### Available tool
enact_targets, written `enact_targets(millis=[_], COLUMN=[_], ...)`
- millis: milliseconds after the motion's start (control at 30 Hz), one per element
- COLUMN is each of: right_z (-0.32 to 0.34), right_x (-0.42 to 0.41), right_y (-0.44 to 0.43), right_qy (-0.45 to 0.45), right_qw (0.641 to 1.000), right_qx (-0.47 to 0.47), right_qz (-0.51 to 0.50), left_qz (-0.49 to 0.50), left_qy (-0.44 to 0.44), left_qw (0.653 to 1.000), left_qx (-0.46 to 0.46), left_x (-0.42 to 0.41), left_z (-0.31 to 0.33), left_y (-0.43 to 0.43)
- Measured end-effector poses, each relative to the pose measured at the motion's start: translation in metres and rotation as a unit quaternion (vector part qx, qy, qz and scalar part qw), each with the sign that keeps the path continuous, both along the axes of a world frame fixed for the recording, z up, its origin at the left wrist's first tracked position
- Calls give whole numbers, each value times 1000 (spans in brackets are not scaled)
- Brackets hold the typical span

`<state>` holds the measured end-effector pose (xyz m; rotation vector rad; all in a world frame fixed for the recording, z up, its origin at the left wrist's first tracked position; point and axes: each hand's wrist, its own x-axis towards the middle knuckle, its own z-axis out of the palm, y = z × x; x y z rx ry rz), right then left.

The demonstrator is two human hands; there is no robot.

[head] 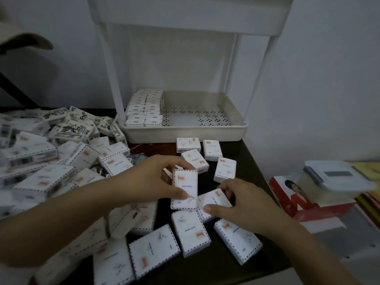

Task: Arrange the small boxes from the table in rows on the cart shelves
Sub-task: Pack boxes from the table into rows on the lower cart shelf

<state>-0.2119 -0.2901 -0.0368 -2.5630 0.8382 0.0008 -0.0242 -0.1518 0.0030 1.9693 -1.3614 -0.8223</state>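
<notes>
Small white cardboard boxes (190, 233) litter the dark worktop (205, 270) before the white plastic cart shelf (185, 133); gathering step, left hand (152, 179) fingers pinch one, right hand (244, 204) fingers pinch another, next slot both beside its rows

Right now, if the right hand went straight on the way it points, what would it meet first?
Probably the airmail box held by the left hand. The right hand, gripping its own box, points up and left at it; they look nearly touching, though depth is unclear.
</notes>
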Motion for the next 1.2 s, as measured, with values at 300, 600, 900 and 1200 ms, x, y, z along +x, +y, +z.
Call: enact_targets(millis=[300,600,900,1200], right_z=[-6,9,22,66], right_x=[-3,35,80,176], right_y=[-10,-24,-49,-116], right_qy=[-125,-273,-342,-363], right_qw=[977,935,915,930], right_qx=[172,214,207,-20], right_qz=[-35,-71,-41,-51], left_qz=[36,102,3,-75], left_qy=[232,-213,-414,-421], left_qw=[972,956,905,903], left_qx=[2,-176,-96,-45], left_x=[19,99,134,147], left_z=[17,30,9,12], left_y=[-26,-92,-120,-118])
